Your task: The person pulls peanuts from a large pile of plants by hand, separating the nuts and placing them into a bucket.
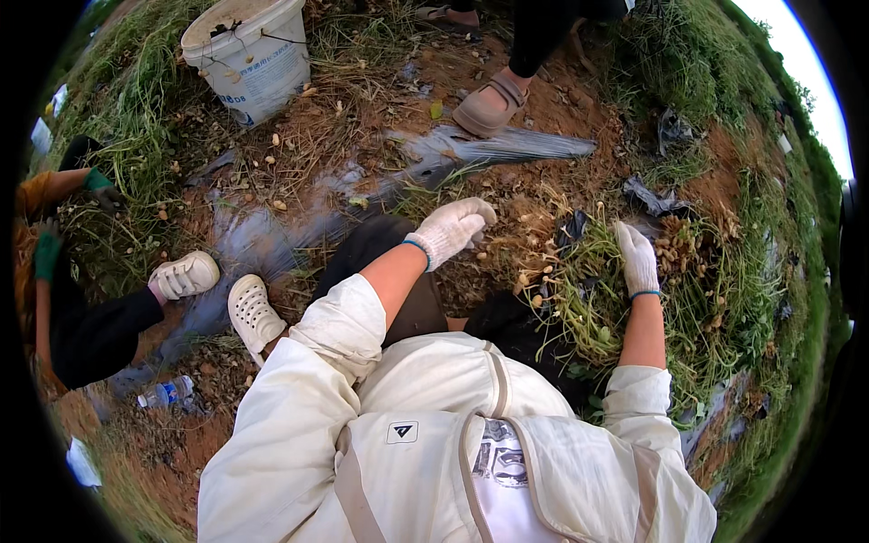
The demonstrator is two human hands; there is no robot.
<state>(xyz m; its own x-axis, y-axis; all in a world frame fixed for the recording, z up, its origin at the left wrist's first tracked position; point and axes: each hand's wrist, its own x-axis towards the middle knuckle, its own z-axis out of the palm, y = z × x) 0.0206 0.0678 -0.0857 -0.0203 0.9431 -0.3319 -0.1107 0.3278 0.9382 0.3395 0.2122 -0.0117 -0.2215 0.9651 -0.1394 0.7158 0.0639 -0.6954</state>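
My left hand (453, 232), in a white knitted glove with a blue cuff, hovers over the ground before my knee. Its fingers are bent, and their tips are partly hidden; nothing clearly shows in them. To the right, my right hand (637, 259), gloved alike, lies against a heap of pulled peanut plants (601, 305). Its palm is turned from view, so whether it grips stems cannot be seen. Pale pods on roots (533, 278) stick out on the heap's left side. Beyond my right hand, a cluster of peanuts (682, 248) sits among the stems.
A white plastic bucket (254, 78) bearing writing stands at the upper left. Plastic mulch film (265, 234) crosses the soil. A person's clog (492, 105) is ahead; another person with green gloves (47, 251) sits at left. A plastic bottle (166, 392) lies behind my left shoe (254, 315).
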